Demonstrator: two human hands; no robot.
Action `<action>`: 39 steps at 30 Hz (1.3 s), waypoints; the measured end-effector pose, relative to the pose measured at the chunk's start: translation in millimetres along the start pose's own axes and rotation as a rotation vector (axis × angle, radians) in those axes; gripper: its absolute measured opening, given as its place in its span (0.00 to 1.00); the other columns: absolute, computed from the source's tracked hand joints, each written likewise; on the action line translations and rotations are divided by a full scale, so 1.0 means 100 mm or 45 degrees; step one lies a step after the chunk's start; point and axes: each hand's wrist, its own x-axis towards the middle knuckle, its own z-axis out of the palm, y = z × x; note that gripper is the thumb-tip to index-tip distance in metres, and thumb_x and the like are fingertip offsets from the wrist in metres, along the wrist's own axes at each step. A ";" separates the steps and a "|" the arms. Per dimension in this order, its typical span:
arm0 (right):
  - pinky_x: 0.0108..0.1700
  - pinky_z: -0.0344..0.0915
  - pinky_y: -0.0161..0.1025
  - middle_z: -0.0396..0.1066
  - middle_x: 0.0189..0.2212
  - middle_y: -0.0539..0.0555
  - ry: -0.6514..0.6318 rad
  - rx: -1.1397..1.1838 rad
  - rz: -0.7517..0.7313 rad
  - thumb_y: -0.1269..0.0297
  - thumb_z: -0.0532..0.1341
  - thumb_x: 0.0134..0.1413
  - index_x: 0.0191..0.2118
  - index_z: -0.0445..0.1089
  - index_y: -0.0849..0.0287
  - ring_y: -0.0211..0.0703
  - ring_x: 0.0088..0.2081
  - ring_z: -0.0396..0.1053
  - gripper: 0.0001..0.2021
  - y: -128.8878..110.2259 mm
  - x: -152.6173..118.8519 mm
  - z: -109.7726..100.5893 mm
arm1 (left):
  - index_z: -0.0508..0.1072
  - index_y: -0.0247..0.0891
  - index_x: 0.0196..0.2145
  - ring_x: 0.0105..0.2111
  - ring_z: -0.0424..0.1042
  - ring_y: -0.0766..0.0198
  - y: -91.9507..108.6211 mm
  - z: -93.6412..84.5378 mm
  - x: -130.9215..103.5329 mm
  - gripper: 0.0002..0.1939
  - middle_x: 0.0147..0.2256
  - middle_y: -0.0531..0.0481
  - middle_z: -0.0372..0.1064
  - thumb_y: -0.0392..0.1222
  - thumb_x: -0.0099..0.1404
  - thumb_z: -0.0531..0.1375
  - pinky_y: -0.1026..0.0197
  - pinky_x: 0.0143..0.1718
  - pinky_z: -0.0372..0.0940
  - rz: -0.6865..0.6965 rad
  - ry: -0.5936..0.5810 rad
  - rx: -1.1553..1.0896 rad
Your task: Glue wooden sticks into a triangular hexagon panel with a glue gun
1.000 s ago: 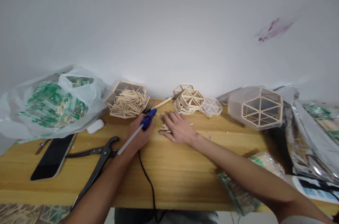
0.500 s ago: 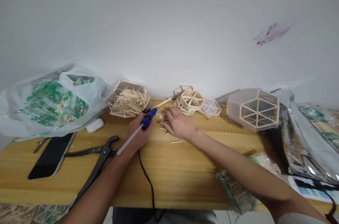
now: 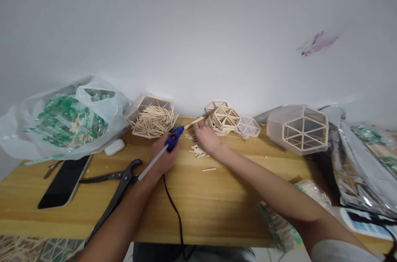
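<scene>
Right near the middle of the frame, the left hand [image 3: 165,155] has its fingers closed around a blue glue gun [image 3: 174,139]. Just beside it, the right hand [image 3: 207,138] rests over short wooden sticks [image 3: 198,149], fingers curled and bunched; whether they grip one, I cannot tell. Black pliers [image 3: 125,177] lie on the wooden table [image 3: 229,208], lower left.
</scene>
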 end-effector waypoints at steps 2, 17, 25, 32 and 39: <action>0.49 0.71 0.47 0.76 0.46 0.71 -0.012 -0.012 0.019 0.82 0.50 0.67 0.54 0.69 0.70 0.59 0.51 0.75 0.16 0.00 0.01 -0.04 | 0.71 0.43 0.33 0.26 0.71 0.60 0.01 -0.01 0.01 0.08 0.25 0.53 0.72 0.49 0.62 0.61 0.61 0.30 0.64 -0.006 0.011 0.000; 0.51 0.68 0.42 0.75 0.49 0.69 0.026 0.010 0.032 0.84 0.49 0.66 0.53 0.68 0.67 0.54 0.51 0.74 0.17 0.13 -0.13 -0.31 | 0.72 0.43 0.33 0.27 0.71 0.61 0.04 -0.04 0.02 0.10 0.26 0.53 0.71 0.51 0.61 0.61 0.61 0.31 0.64 -0.031 0.038 0.028; 0.48 0.69 0.42 0.78 0.46 0.66 -0.066 0.031 0.004 0.84 0.51 0.65 0.54 0.69 0.66 0.54 0.49 0.78 0.18 0.17 -0.09 -0.34 | 0.73 0.41 0.33 0.26 0.72 0.60 0.03 -0.04 0.02 0.10 0.26 0.52 0.73 0.51 0.62 0.61 0.61 0.30 0.65 -0.002 0.060 0.005; 0.50 0.70 0.44 0.76 0.51 0.73 -0.126 0.009 0.001 0.84 0.49 0.66 0.56 0.70 0.72 0.56 0.51 0.77 0.19 0.06 0.06 -0.19 | 0.74 0.42 0.33 0.26 0.73 0.59 -0.01 -0.02 0.02 0.09 0.26 0.51 0.74 0.49 0.62 0.63 0.60 0.30 0.65 0.025 0.075 0.001; 0.54 0.68 0.50 0.72 0.51 0.73 -0.025 -0.028 -0.030 0.85 0.48 0.65 0.53 0.68 0.71 0.59 0.54 0.70 0.18 -0.06 -0.07 -0.31 | 0.71 0.43 0.32 0.25 0.70 0.61 -0.02 -0.02 0.01 0.07 0.25 0.54 0.71 0.47 0.63 0.62 0.61 0.30 0.63 0.044 0.050 -0.016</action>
